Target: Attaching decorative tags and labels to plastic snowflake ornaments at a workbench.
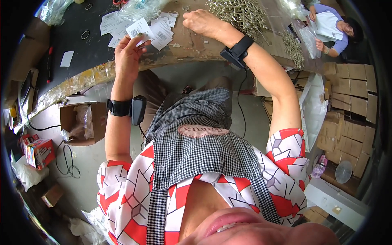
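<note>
My left hand (128,55) is raised over the front edge of the worktable (81,77) and pinches a small white paper label (139,29) with a barcode. More white labels (163,28) lie spread on the table just beyond it. My right hand (202,22) reaches further in with fingers curled down beside a heap of small silvery metal parts (241,14); whether it grips anything cannot be seen. Both wrists wear black straps with black devices.
A second person (332,30) sits at the far right handling clear plastic bags. Stacked cardboard boxes (351,102) stand to my right. An open carton (81,122), cables and a red box (38,151) lie on the floor at the left. Rubber bands and a pen lie on the table.
</note>
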A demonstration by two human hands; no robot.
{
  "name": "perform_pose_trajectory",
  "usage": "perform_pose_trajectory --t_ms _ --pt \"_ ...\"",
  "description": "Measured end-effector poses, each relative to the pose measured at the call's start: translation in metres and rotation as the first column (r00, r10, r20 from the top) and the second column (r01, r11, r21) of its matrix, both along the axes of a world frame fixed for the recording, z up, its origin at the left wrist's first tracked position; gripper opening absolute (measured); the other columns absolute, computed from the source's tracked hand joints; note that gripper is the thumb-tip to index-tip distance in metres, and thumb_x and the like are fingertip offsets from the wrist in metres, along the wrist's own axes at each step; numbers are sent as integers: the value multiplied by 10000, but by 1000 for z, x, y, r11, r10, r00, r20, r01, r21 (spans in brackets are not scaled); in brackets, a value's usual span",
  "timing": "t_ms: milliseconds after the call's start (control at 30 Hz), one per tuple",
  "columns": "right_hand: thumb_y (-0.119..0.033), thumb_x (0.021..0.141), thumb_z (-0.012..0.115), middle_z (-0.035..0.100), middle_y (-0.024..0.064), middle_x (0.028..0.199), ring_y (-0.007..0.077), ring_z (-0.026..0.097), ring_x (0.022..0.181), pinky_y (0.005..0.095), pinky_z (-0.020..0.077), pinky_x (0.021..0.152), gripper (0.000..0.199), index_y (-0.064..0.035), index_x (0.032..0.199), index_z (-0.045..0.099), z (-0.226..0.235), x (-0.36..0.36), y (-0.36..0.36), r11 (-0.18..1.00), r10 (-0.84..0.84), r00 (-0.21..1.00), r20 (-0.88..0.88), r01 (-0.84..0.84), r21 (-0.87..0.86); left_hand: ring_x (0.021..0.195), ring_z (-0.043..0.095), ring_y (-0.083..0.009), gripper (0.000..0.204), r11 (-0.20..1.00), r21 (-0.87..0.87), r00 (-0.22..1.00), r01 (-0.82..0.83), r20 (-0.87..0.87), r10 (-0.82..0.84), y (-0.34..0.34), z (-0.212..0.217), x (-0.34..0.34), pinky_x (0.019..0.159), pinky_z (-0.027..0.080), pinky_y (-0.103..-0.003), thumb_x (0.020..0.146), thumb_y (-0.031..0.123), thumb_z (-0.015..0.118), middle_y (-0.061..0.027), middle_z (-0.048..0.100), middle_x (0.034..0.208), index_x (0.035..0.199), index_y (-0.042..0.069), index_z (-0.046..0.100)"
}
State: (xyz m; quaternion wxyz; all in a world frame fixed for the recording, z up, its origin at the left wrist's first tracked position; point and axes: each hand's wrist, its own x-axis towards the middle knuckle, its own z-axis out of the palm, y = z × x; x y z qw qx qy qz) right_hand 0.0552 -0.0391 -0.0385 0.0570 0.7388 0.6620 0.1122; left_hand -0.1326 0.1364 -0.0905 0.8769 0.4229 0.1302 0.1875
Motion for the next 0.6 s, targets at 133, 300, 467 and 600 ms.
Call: perform_pose_trajectory --t_ms 133,300,467,600 --pt "-56 723 575 555 118 767 299 608 769 383 512 673 59 -3 730 550 -4 -3 14 993 -24 996 81 33 -116 824 635 -182 166 999 46 1000 -11 -20 12 -4 4 -1 633 473 -234 884 69 532 -77 626 953 1034 1 554" --pt "-25 742 545 562 97 747 255 630 717 344 529 630 45 -8 784 539 -14 14 3 990 14 995 -95 -1 141 831 625 -154 157 1000 -5 1000 5 17 -5 -8 9 -4 644 467 -221 876 79 561 -68 634 927 1007 -5 575" --pt "-52 836 581 639 79 718 125 646 616 240 548 536 66 -7 800 548 14 -15 -12 772 102 323 -941 571 280 680 567 -77 145 999 33 999 -21 51 19 -17 10 2 608 421 -186 836 108 642 -30 643 810 938 5 627" --pt "-64 855 583 625 57 737 99 594 562 212 494 514 60 -6 858 570 38 -57 -17 743 316 182 -931 563 362 655 543 -65 188 986 148 995 -77 74 66 -28 20 2 609 428 -187 829 96 651 -21 640 789 991 6 624"
